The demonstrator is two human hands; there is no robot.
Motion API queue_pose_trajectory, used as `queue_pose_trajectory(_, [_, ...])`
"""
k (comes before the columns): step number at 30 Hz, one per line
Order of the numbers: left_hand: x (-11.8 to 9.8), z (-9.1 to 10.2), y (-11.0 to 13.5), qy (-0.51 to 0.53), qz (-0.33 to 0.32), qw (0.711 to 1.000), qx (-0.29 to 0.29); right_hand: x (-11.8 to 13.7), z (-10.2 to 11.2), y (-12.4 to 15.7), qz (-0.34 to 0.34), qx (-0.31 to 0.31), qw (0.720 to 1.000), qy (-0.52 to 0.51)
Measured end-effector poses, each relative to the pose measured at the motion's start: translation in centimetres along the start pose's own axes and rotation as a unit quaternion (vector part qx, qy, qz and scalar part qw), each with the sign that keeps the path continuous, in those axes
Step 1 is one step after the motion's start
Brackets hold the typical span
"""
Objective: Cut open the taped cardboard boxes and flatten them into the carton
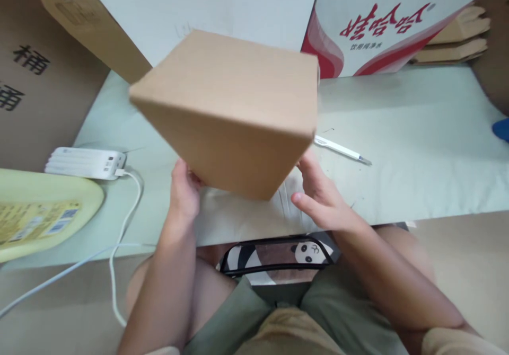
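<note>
A plain brown cardboard box (238,90) stands tilted above the front of the table, its top and near side facing me. At its lower left, my left hand (186,191) grips it, with the fingers mostly hidden beneath or behind the cardboard. My right hand (320,193) supports the box at the lower right edge; its fingertips pass out of sight behind the box while the thumb sticks out, apart from the cardboard. Just beyond the right hand lies a white pen-shaped cutter (342,149) with a metal tip.
On the left are a white power bank (87,163) with a white cable (131,214) and a yellow-green bottle (47,206). A white-and-red carton (377,32) stands behind, near folded cardboard pieces (457,37). A blue object (501,129) shows at the right edge.
</note>
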State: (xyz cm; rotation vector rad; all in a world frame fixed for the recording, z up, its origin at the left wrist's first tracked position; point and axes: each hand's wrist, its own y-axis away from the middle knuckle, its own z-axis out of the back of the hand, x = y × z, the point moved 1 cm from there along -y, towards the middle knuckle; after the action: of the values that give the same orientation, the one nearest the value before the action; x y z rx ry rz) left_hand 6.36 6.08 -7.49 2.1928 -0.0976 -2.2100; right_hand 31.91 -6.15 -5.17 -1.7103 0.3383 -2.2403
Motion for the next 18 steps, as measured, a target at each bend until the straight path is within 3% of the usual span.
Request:
queue_pose_trajectory(2, [0.0, -0.3, 0.6, -0.017, 0.06, 0.994, 0.093, 0.2, 0.3, -0.1, 0.013, 0.002, 0.999, 0.03])
queue_pose_trajectory(5, [-0.8, 0.1, 1.1, -0.061, 0.145, 0.962, 0.225, 0.4, 0.8, -0.2, 0.03, -0.012, 0.996, 0.078])
queue_pose_trajectory(9, [-2.0, 1.4, 0.8, -0.134, 0.238, 0.921, 0.278, 0.1, 1.1, -0.2, 0.023, -0.023, 0.989, 0.145])
queue_pose_trajectory(12, [-2.6, 1.8, 0.5, -0.158, 0.266, 0.904, 0.295, -0.5, 0.9, -0.1, -0.005, -0.022, 0.987, 0.161])
queue_pose_trajectory(15, [-2.9, 1.9, 1.0, -0.18, 0.282, 0.873, 0.354, -0.9, 0.7, 0.0, -0.016, -0.015, 0.994, 0.111])
queue_pose_trajectory(18, [-3.3, 2.2, 1.8, -0.239, 0.287, 0.827, 0.419, -0.6, 0.7, -0.2, 0.018, -0.02, 0.998, 0.051])
